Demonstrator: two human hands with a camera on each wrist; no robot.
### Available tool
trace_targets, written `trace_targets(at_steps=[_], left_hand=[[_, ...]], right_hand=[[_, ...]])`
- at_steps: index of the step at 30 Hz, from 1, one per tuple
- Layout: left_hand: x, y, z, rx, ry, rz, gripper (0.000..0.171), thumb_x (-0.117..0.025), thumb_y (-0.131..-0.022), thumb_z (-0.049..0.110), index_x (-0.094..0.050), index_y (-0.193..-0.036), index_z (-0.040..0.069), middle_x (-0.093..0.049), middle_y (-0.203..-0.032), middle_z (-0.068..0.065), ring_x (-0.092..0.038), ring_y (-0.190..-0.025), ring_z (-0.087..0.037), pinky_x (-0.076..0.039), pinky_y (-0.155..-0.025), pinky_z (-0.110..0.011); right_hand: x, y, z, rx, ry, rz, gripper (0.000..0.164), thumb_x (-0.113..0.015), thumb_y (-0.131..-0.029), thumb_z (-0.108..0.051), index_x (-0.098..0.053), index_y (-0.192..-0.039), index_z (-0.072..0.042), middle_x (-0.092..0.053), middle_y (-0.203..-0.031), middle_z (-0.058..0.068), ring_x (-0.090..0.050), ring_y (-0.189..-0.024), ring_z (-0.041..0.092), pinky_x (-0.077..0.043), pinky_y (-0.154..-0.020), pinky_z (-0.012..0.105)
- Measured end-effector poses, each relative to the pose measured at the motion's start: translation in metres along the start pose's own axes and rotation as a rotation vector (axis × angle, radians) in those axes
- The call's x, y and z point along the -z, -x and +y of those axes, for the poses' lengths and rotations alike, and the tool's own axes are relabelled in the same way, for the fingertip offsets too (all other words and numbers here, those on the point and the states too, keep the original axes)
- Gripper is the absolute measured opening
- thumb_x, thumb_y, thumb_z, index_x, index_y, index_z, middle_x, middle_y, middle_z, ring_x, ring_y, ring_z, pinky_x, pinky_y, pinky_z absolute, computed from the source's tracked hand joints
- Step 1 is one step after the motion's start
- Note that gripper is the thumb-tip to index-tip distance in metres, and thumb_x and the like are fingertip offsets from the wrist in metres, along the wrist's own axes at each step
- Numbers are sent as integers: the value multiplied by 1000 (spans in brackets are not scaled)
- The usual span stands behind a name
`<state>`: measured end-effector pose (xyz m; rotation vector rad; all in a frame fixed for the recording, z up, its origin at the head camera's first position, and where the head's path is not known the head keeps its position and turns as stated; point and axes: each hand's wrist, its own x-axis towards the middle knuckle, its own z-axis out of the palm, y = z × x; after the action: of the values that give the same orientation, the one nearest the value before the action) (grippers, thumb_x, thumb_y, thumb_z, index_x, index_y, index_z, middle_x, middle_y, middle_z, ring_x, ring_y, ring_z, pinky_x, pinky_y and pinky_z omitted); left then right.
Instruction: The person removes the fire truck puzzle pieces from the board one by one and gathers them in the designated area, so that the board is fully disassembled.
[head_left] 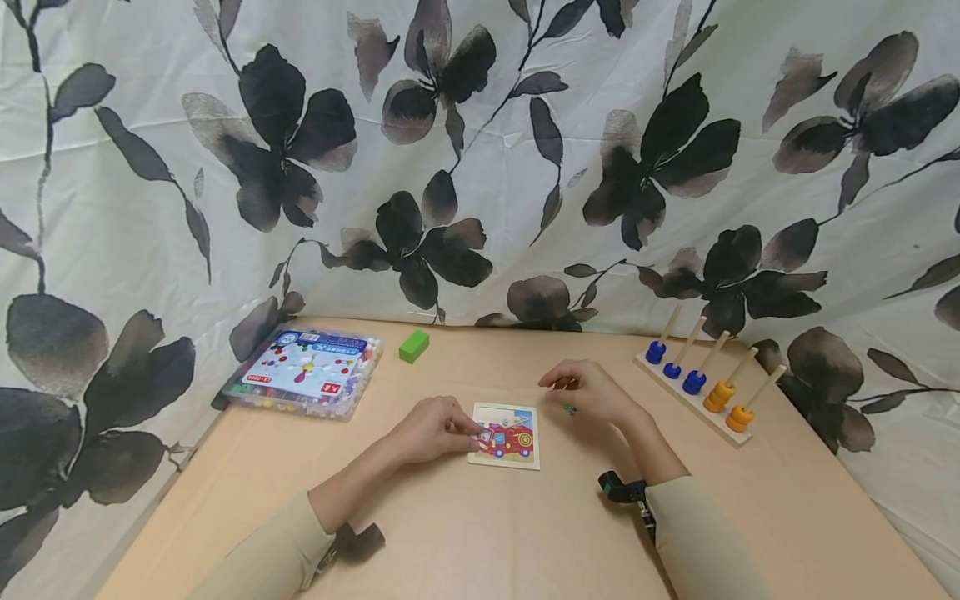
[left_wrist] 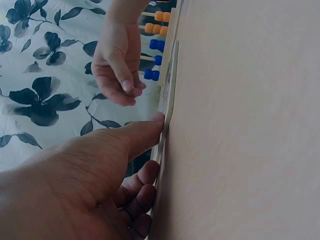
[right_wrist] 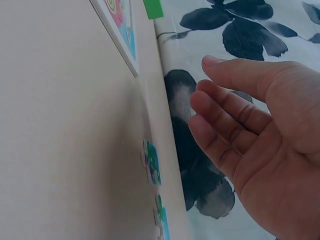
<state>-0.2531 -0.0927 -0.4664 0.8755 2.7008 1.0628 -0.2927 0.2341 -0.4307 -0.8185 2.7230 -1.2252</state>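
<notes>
A small square picture puzzle (head_left: 526, 455) with a red truck and a pale frame lies flat on the table. My left hand (head_left: 433, 432) grips its left side, thumb and fingertips at the edge; in the left wrist view the puzzle (left_wrist: 170, 95) shows edge-on beside the thumb (left_wrist: 145, 134). To the puzzle's right, my right hand (head_left: 592, 390) hovers with loosely bent fingers and nothing between them. Under it lie small green-and-blue puzzle pieces (head_left: 570, 409). The right wrist view shows one piece (right_wrist: 151, 162) on the tabletop below the hand (right_wrist: 270, 115), apart from the fingertips.
At the back left is a clear plastic case (head_left: 300, 372) of colourful small parts. A green block (head_left: 414, 346) sits beside it. On the right stands a wooden peg rack (head_left: 693, 398) with blue and orange beads. A floral cloth (head_left: 480, 167) hangs behind the table (head_left: 450, 533).
</notes>
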Motion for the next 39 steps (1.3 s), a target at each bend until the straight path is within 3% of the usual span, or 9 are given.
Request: trace_targets(at_steps=[10,18,32,39], left_hand=[[1,-1,1,-4,-2,1,22,-85,-87,33,-84,-107,25,-64,-87,13,-55,-81,-8,-44,-73,-27],[1,-1,1,5,-3,-2,22,-85,-87,33,-84,-107,25,-64,-88,13,-55,-81,-8,-44,-73,-27],[0,-2,1,-12,-5,5,22,-86,-86,33,-85,-105,23,-64,-85,12,-54,-78,-7,-43,-70,-26],[-1,-1,1,-4,11,1,21,-86,-86,32,-85,-106,24,-65,-86,12,-55,-79,-8,-44,-70,-28]], right_hand=[[-12,-3,-7,-10,5,-46,19,-72,-95,-2,-77,-113,-3,-74,-104,12,-60,-90,20,-51,-82,30],[-21,-5,-10,43,-3,-97,19,-75,-93,-3,-77,-111,-1,-74,-98,7,-60,-84,16,-52,-79,29],[-34,-6,-14,42,35,-209,16,-75,-94,-7,-79,-110,-8,-70,-111,7,-60,-91,15,-51,-83,28],[-39,-7,-15,47,65,-238,9,-76,-94,-12,-80,-103,-12,-67,-114,4,-59,-94,22,-51,-84,30]])
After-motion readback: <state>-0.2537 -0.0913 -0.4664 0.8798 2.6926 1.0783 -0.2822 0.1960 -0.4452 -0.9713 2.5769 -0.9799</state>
